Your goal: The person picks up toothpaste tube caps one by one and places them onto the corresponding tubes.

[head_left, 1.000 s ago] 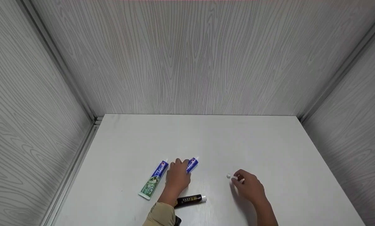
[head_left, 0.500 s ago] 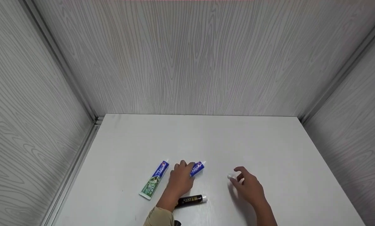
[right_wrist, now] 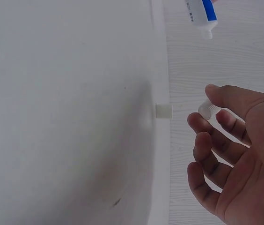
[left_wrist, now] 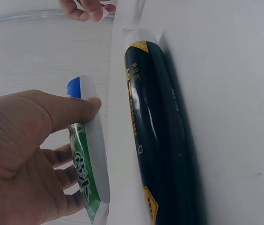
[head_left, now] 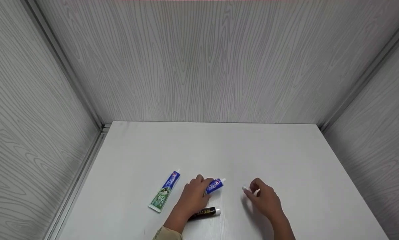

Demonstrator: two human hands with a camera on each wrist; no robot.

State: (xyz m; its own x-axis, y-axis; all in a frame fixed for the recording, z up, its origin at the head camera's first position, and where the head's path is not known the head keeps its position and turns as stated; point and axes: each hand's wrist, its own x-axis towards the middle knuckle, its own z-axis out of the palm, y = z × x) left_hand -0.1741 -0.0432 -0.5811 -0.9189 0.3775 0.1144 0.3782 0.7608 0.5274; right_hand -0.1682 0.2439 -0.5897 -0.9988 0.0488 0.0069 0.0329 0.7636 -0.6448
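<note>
The left grip (head_left: 195,196) clamps a blue-green tube (head_left: 214,185), bare nozzle (right_wrist: 207,33) toward two o'clock, probably to face the cap (right_wrist: 208,110) the right grip (head_left: 266,199) pinches at three. A second cap (right_wrist: 164,111) sits nearby; a black tube (head_left: 210,211) at five, a matching tube (head_left: 164,191) at nine.

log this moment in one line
left hand: holds uncapped toothpaste | right hand: pinches cap | table: second cap, black tube, other toothpaste
</note>
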